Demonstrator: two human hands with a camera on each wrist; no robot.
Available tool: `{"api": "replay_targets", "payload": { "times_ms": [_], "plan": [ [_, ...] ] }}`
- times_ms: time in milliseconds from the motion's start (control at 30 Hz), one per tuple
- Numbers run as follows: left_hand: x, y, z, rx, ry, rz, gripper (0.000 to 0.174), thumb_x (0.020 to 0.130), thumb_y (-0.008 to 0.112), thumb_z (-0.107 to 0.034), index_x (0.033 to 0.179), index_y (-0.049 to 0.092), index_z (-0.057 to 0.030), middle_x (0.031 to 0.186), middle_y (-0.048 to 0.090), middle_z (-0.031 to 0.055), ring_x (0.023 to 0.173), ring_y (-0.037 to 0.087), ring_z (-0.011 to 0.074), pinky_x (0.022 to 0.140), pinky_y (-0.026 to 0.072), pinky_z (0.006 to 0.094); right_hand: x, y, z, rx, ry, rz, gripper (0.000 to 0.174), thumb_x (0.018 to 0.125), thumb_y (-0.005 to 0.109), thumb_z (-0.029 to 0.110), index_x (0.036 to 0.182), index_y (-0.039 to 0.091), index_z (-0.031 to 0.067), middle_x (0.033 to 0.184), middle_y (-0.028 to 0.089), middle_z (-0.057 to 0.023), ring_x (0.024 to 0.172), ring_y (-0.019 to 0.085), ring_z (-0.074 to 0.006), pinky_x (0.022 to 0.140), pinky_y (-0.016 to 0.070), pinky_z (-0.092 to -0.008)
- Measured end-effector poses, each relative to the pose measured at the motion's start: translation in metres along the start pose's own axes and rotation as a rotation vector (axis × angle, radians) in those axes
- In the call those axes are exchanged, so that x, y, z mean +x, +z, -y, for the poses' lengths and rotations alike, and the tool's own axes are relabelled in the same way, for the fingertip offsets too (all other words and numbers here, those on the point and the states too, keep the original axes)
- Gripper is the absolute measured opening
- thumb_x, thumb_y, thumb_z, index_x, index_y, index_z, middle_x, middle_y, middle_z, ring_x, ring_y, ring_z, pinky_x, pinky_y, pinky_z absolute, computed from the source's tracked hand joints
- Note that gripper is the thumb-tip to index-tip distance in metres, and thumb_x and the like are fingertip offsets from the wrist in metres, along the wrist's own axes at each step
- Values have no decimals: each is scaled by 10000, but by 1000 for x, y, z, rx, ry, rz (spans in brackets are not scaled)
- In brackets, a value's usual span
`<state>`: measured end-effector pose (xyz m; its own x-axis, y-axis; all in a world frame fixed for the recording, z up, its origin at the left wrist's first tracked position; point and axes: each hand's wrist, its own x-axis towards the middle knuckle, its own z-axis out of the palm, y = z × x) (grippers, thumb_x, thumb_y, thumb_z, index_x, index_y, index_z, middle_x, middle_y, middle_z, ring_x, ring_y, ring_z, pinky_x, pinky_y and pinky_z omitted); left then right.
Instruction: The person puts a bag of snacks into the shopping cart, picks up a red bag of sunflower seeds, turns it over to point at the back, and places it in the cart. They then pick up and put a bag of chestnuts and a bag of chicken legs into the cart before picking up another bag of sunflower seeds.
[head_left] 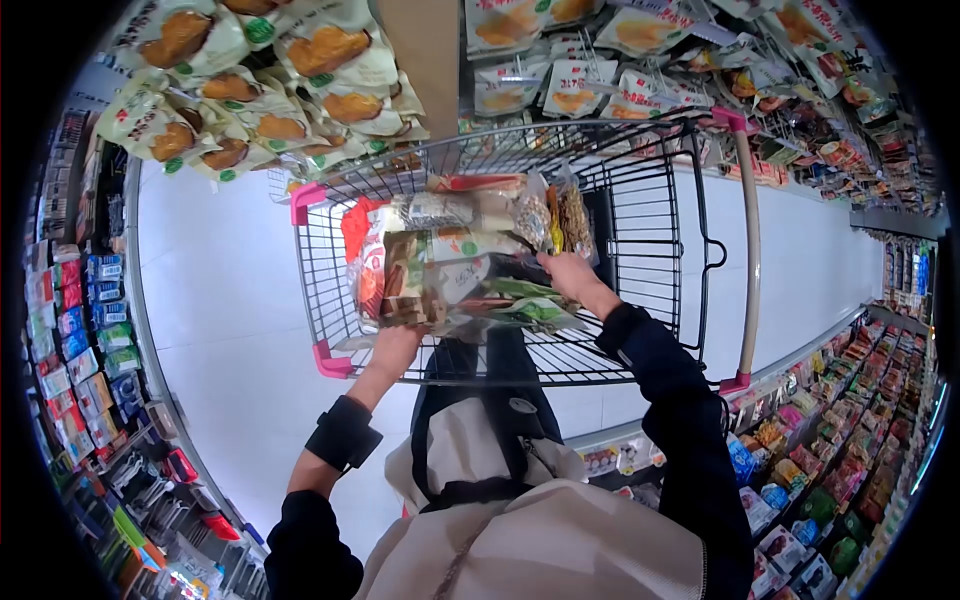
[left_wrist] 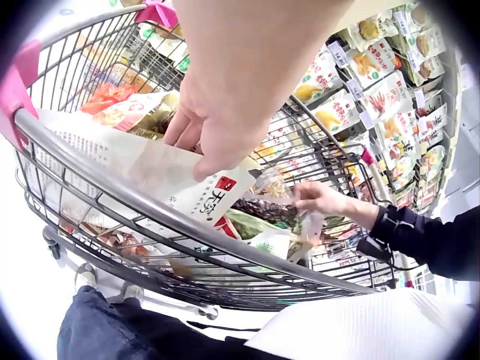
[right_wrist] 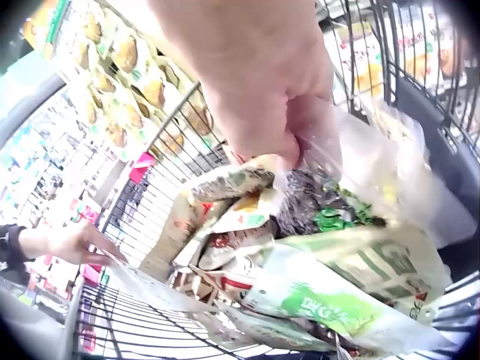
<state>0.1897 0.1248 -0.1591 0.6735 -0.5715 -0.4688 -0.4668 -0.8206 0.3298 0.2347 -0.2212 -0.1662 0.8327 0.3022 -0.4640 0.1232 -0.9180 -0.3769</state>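
Note:
Packaged foods lie piled in a wire shopping cart. At the pile's near left side, my left hand grips the edge of a white package; the left wrist view shows this package with the thumb on its printed face and the fingers behind. My right hand is at the pile's right side. In the right wrist view, that hand pinches a clear plastic bag, beside dark contents and a green-and-white package. Its fingertips are partly hidden.
Hanging snack packs and more packs stand beyond the cart. Shelves of goods line the left and lower right. The cart's handle is at its right end, and pink corner pieces at its left.

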Motion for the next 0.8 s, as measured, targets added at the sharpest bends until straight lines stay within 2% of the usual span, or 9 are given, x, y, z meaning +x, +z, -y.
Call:
{"api": "replay_targets", "payload": {
  "times_ms": [133, 300, 400, 500, 533, 600, 700, 733, 800],
  "plan": [
    [0, -30, -8, -192, 11, -52, 280, 734, 588, -228, 979, 570, -94, 838, 589, 145, 760, 581, 296, 630, 467, 382, -32, -73, 24, -191, -89, -42, 338, 651, 527, 11, 971, 515, 119, 674, 582, -141, 667, 572, -346, 590, 450, -424],
    [7, -118, -41, -379, 283, -526, 567, 669, 690, -260, 1155, 457, -83, 1078, 521, 154, 943, 532, 313, 778, 446, 346, -74, -178, 76, -370, -266, -109, 360, 665, 518, 34, 1009, 543, 139, 657, 583, -131, 648, 584, -303, 584, 463, -386],
    [-5, -174, -79, -415, 249, -554, 602, 678, 701, -219, 1191, 419, -78, 1067, 540, 149, 952, 543, 286, 798, 439, 334, -96, -225, 119, -471, -447, -296, 372, 641, 539, 27, 996, 546, 136, 654, 583, -103, 639, 581, -288, 548, 453, -373],
    [-19, -197, -99, -617, 288, -359, 574, 706, 684, -178, 1199, 409, -72, 1043, 565, 150, 956, 560, 237, 820, 429, 315, -119, -263, 165, -529, -525, -369, 311, 642, 542, 28, 943, 539, 106, 655, 578, -87, 643, 580, -282, 532, 450, -365],
    [-22, -197, -105, -764, 366, -413, 481, 731, 663, -133, 1159, 453, -67, 815, 597, 72, 743, 569, 129, 667, 439, 245, -125, -274, 177, -550, -537, -403, 309, 624, 548, 20, 921, 526, 103, 662, 567, -79, 641, 578, -275, 521, 446, -362],
    [-39, -215, -116, -852, 292, -338, 428, 733, 657, -107, 1122, 485, -57, 709, 512, 5, 627, 463, 71, 565, 367, 206, -135, -291, 197, -595, -566, -470, 310, 587, 561, 4, 876, 499, 96, 675, 546, -62, 636, 573, -262, 500, 438, -355],
    [-63, -229, -130, -936, 333, -378, 322, 755, 625, -48, 1061, 525, -24, 639, 356, -76, 557, 285, 25, 473, 234, 186, -143, -305, 214, -666, -638, -668, 253, 599, 565, 14, 839, 502, 66, 690, 528, -58, 698, 567, -240, 544, 443, -352],
    [-68, -231, -132, -985, 360, -392, 312, 762, 614, -35, 1060, 523, -14, 641, 368, -82, 558, 296, 21, 474, 239, 184, -144, -310, 217, -663, -734, -806, 227, 622, 579, 1, 837, 520, 44, 809, 558, -73, 814, 554, -240, 651, 460, -340],
    [-73, -228, -141, -1266, 390, -391, 312, 777, 583, 5, 1081, 508, 12, 701, 454, -76, 592, 364, 12, 502, 287, 165, -156, -316, 222, -568, -790, -1119, 275, 622, 588, 14, 890, 540, 59, 911, 568, -73, 874, 545, -252, 700, 460, -343]
  ]
}}
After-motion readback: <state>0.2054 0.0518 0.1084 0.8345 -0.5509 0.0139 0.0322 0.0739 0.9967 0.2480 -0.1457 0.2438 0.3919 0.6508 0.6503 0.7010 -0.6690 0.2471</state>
